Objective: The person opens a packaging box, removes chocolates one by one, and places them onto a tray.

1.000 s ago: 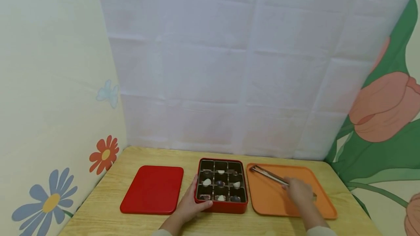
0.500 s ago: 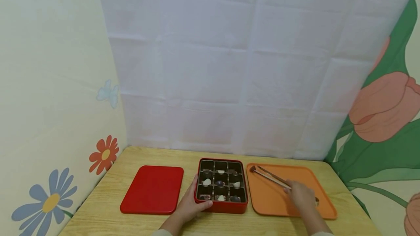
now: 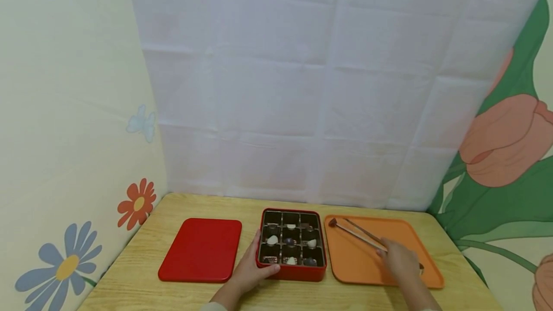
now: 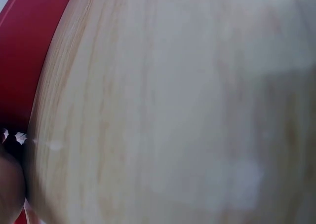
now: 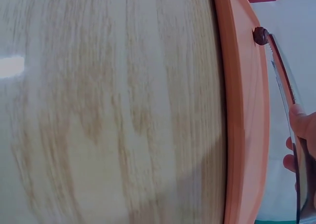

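My left hand (image 3: 250, 270) holds the left front corner of a red box (image 3: 298, 274), thumb along its front and fingers along its left side. Small compartments divide the box, with white and dark chocolates such as a white one (image 3: 272, 240) in them. My right hand (image 3: 399, 259) grips metal tongs (image 3: 360, 237) over the orange tray (image 3: 358, 268). The tongs' arms are spread. A dark chocolate (image 3: 332, 222) lies at the tray's far left corner, beside the tip of one arm; the right wrist view also shows this chocolate (image 5: 260, 35) at the tip.
A red lid (image 3: 200, 251) lies flat on the wooden table (image 3: 142, 258), left of the box. White cloth (image 3: 268, 109) hangs behind the table. Flower-patterned walls (image 3: 65, 109) stand at both sides.
The tongs' arms have spread apart, and the right hand has shifted slightly to the right. A dark chocolate stays at the tray's far left corner. The left hand and box have not moved.
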